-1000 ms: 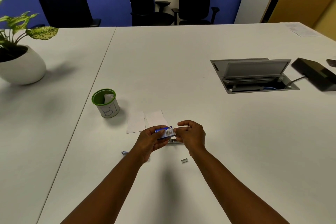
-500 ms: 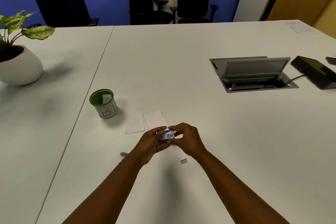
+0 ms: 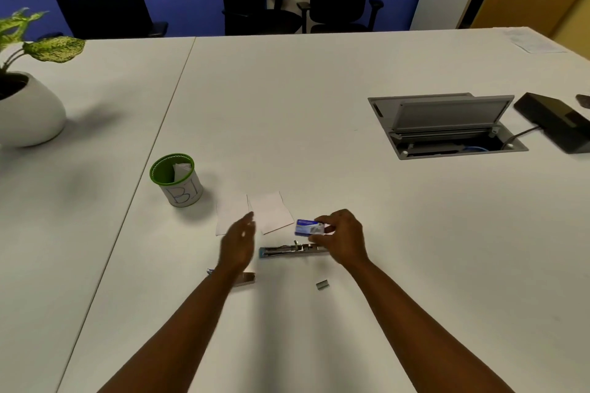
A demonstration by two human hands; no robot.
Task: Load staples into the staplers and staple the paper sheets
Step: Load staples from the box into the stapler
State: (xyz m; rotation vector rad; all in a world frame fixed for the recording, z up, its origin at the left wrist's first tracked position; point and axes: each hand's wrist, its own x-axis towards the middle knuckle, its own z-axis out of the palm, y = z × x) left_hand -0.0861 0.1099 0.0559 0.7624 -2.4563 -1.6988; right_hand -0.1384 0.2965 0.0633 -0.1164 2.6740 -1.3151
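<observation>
Above the opened stapler on the table, the right hand pinched a blue staple box; the left hand hovered with fingers extended, grasping nothing.

Stapler shiny metal; table matt white (smooth); sheets paper.

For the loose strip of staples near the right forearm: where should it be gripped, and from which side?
Probably pinch the staple strip across its two long sides, coming straight down from above. It lies flat and alone on the table, with clear surface all round it; it is small, so fingertips suit better than a full grasp.
</observation>
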